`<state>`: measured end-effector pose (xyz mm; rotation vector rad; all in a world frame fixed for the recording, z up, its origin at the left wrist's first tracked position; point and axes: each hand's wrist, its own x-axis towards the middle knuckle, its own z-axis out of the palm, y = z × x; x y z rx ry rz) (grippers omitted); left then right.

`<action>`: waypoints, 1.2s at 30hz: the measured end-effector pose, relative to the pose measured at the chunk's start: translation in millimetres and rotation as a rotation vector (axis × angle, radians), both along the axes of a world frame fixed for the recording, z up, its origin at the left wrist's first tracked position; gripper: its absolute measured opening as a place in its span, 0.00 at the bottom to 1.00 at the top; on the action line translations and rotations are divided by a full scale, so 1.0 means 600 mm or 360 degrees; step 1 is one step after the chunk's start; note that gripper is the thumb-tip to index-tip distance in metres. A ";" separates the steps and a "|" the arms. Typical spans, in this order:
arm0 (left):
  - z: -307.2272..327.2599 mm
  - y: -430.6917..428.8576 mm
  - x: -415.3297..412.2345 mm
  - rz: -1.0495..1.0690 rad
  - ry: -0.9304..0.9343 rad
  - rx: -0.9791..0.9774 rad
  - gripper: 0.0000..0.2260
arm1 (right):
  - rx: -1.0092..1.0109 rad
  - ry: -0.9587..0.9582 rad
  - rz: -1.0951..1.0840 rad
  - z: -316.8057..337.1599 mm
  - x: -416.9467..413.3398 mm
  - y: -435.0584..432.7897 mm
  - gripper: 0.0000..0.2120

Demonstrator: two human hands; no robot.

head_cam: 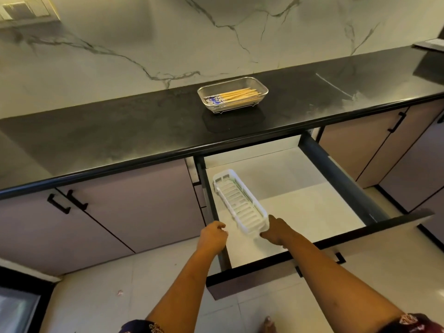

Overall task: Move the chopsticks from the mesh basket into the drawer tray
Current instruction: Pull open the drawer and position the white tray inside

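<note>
- Black stone countertop [120, 140] is running across the scene; it is the landmark here, and everything is placed against it.
- Below the countertop and to the left, closed mauve cabinet doors [144, 205] with black handles are showing.
- Below the countertop's front edge, the left hand [212, 235] is hovering at the left wall of an open drawer [312, 212], fingers curled loosely and gripping nothing that can be seen.
- Just right of that hand, a white slotted plastic tray [240, 203] is lying inside the drawer, empty, its long side pointing back toward the countertop.
- The right hand [276, 230] is grasping the tray's near end, fingers wrapped on its rim.
- On top of the countertop, above the drawer, a shallow rectangular mesh basket [232, 94] is sitting on small wire feet.
- Inside the basket, the chopsticks [234, 96] are lying in a loose bundle, pale wood with blue-and-white patterned ends pointing left. None are in the tray yet.
- Judging by looks, the chopsticks are likely light, stiff and smooth, so they may roll or slide apart if gripped loosely.
- A sensible hold would be pinching the bundle around its middle, fingers closing from above, keeping the sticks parallel so they are dropping lengthwise into the tray.
- Right of the drawer, more closed cabinet doors are continuing under the countertop.
</note>
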<state>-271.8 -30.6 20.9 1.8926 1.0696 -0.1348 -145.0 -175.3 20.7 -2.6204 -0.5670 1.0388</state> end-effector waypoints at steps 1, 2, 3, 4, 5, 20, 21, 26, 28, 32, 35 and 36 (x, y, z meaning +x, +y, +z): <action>-0.004 0.006 0.009 -0.0007 -0.0003 0.0013 0.15 | 0.0019 -0.0022 -0.0038 -0.004 0.006 0.006 0.32; -0.006 0.011 0.019 0.0002 0.0006 -0.0005 0.15 | 0.0032 -0.0037 -0.0070 -0.007 0.011 0.011 0.34; -0.008 0.017 0.032 0.0036 0.0020 -0.0059 0.16 | 0.0042 -0.0036 -0.0110 -0.012 0.019 0.017 0.36; -0.007 0.022 0.045 0.0085 0.0032 -0.0132 0.17 | 0.0051 -0.0029 -0.0148 -0.017 0.027 0.021 0.37; -0.007 0.027 0.059 0.0132 0.0032 -0.0193 0.18 | 0.0065 -0.0020 -0.0184 -0.022 0.036 0.027 0.36; -0.043 0.077 0.147 -0.0033 0.0116 -0.0188 0.39 | 0.0260 -0.0018 -0.0145 -0.077 0.086 0.096 0.30; -0.044 0.080 0.144 -0.0062 0.0138 -0.0164 0.39 | 0.0280 -0.0015 -0.0142 -0.077 0.080 0.100 0.29; -0.049 0.098 0.130 -0.0285 0.0288 -0.0058 0.33 | 0.0298 -0.0018 -0.0243 -0.083 0.051 0.111 0.31; -0.053 0.104 0.128 -0.0442 0.0363 0.0037 0.33 | 0.0278 -0.0038 -0.0265 -0.086 0.042 0.113 0.31; -0.060 0.118 0.128 -0.0676 0.0412 0.0126 0.33 | 0.0160 -0.0110 -0.0340 -0.087 0.021 0.125 0.25; -0.056 0.141 0.116 -0.0880 0.0361 0.0088 0.34 | -0.0012 -0.0143 -0.0413 -0.079 -0.003 0.141 0.26; -0.052 0.153 0.111 -0.0926 0.0329 0.0046 0.32 | -0.0080 -0.0143 -0.0443 -0.073 -0.012 0.148 0.28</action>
